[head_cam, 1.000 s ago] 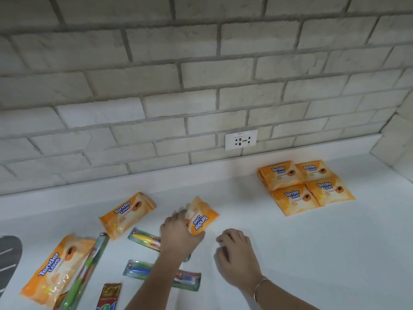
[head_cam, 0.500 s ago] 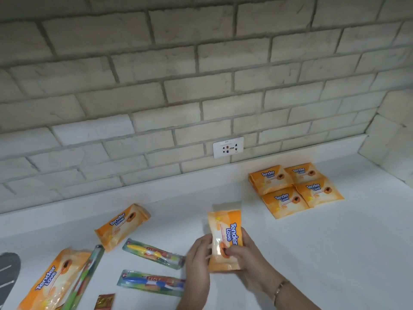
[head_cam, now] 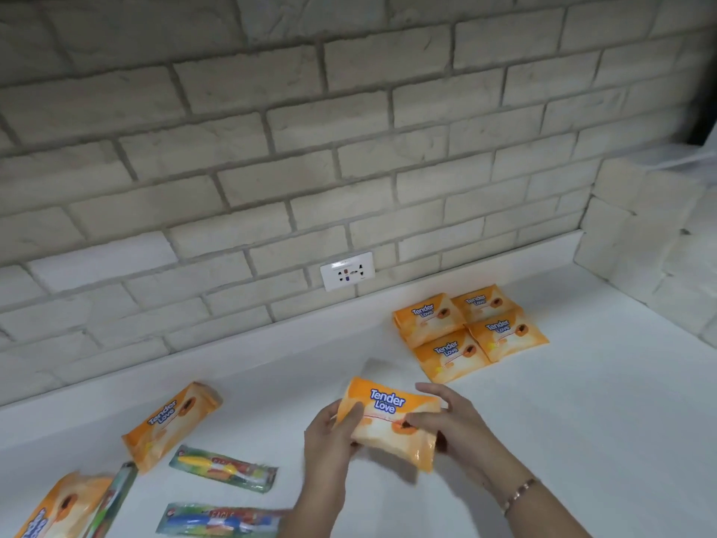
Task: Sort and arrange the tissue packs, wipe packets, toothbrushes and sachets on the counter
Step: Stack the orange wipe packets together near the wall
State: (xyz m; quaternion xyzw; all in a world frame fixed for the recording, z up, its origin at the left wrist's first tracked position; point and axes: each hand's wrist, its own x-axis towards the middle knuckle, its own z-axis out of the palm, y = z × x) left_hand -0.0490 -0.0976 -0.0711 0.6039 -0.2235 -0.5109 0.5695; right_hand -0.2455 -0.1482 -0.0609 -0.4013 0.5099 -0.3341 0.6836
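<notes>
An orange pack (head_cam: 388,405) sits just above the surface (head_cam: 582,421), its ends pinched between left hand (head_cam: 329,436) and right hand (head_cam: 454,425). Light, soft and slick-wrapped, it probably handles best gripped by both ends.

Pale brick wall (head_cam: 271,130) at rear, turning a corner at right. White socket plate (head_cam: 347,270) mounted low, just above white upstand (head_cam: 194,357).

You're getting soft, even light; faint shadows are falling on the counter (head_cam: 582,440), blur is smearing its far right corner, and the brick wall (head_cam: 349,149) is bowing.
</notes>
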